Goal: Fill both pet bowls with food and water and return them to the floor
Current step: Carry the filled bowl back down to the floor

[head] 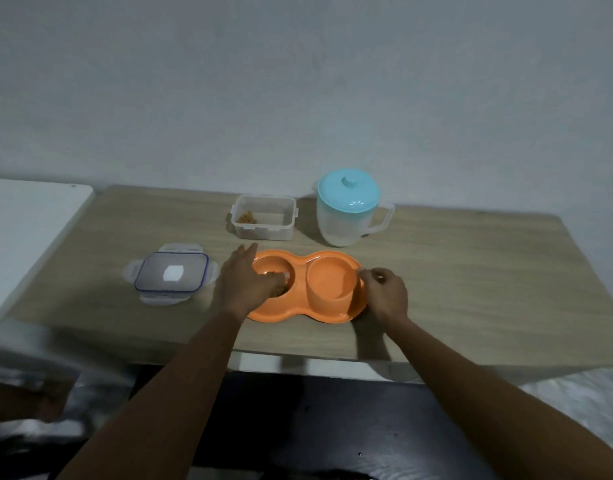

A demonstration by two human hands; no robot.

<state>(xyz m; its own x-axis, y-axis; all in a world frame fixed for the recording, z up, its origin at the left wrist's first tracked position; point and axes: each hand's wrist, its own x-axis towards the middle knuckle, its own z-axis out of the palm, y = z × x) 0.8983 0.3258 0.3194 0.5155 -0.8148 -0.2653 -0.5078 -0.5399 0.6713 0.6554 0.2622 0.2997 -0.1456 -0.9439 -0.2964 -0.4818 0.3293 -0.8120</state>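
Pale wood-grain desk (471,271) against a grey wall. A clear lid (171,271) lies toward its left edge. Near the front edge sits the orange double pet bowl (299,271). The left hand (249,282) curls down into kibble (283,289) in the left well, grip unclear. The right hand (384,292) pinches the right rim.

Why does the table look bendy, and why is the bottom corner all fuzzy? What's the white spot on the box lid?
Head view: the wide-angle lens bows the table at its edges; the lower-left corner is smeared by blur; the white spot on the clear lid is glare from a light; a soft shadow lies below the right hand holding the orange bowl rim.
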